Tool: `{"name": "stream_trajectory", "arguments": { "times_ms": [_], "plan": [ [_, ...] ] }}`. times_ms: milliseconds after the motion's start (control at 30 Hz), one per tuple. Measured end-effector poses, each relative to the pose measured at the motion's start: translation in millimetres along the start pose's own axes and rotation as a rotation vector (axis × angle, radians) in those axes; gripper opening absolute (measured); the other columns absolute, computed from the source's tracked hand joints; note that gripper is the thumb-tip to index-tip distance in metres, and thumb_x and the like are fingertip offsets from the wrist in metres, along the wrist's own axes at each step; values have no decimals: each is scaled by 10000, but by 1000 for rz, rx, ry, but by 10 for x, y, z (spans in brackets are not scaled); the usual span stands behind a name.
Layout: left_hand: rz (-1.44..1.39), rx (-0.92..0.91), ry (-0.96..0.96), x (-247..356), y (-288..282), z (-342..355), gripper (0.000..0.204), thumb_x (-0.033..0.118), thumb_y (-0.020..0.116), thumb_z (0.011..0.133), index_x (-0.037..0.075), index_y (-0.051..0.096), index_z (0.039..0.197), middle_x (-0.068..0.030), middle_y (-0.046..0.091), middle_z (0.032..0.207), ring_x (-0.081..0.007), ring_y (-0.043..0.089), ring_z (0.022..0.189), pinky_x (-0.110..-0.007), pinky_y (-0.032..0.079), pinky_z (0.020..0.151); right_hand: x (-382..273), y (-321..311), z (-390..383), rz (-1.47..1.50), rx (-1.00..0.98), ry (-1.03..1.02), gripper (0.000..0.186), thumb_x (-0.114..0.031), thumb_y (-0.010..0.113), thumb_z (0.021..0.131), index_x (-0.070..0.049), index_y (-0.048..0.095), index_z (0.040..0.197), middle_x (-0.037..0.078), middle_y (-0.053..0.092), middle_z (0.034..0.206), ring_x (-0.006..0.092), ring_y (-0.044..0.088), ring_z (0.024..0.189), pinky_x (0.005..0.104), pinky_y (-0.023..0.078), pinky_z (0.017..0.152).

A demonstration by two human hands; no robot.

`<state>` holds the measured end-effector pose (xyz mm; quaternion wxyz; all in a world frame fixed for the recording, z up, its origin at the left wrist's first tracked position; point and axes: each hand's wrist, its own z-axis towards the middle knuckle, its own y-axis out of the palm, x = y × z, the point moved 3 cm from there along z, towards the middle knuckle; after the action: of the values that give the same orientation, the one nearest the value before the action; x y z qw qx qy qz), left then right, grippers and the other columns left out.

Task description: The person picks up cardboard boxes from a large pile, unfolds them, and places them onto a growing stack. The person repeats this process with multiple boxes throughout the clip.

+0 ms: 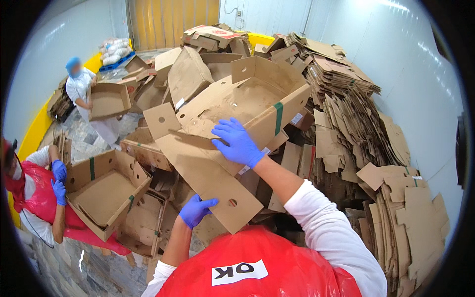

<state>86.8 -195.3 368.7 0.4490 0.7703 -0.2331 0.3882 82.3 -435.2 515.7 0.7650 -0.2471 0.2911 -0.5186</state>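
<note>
My left hand (196, 212), in a blue glove, grips the lower left edge of a long cardboard flap (213, 193) with a round hole in it. The flap belongs to a partly unfolded brown box (262, 99), tilted across the pile before me, with dirty inner board and a green tape strip on its side. My right hand (236, 141), also blue-gloved, lies on the box's near panel with its fingers spread. More loose boxes lie beneath and behind this box.
Flattened cardboard stacks (346, 128) line the right wall. A co-worker (37, 188) in a red apron holds an open box (106, 190) at left. Behind, a person (79, 84) in white carries another box. White sacks (115, 49) sit on a blue pallet by yellow barriers.
</note>
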Motion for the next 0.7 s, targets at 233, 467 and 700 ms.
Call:
{"name": "stream_trajectory", "arguments": {
  "times_ms": [233, 467, 700],
  "plan": [
    [-47, 121, 67, 154, -32, 28, 547, 88, 752, 914, -8, 549, 1412, -121, 649, 1355, -274, 657, 1205, -433, 570, 988, 128, -47, -15, 102, 103, -3, 227, -156, 670, 902, -49, 694, 1102, 147, 690, 1135, 346, 629, 1136, 526, 436, 1082],
    [-10, 493, 280, 229, 135, 101, 640, 129, 739, 942, -12, 454, 1498, -167, 592, 1426, -309, 606, 1287, -459, 528, 1039, 1069, -1332, -421, -209, 505, 229, 317, -109, 674, 904, -24, 678, 1209, 190, 669, 1236, 382, 601, 1194, 465, 461, 1060],
    [1449, 901, 436, 340, 526, 268, 791, 588, 508, 1043, -111, 560, 1409, -219, 505, 1533, -313, 434, 1457, -423, 287, 1221, 3208, -2080, -1026, -335, 623, 591, 346, -184, 598, 943, -18, 665, 1239, 250, 658, 1227, 422, 611, 1160, 497, 465, 1044]
  ]
}}
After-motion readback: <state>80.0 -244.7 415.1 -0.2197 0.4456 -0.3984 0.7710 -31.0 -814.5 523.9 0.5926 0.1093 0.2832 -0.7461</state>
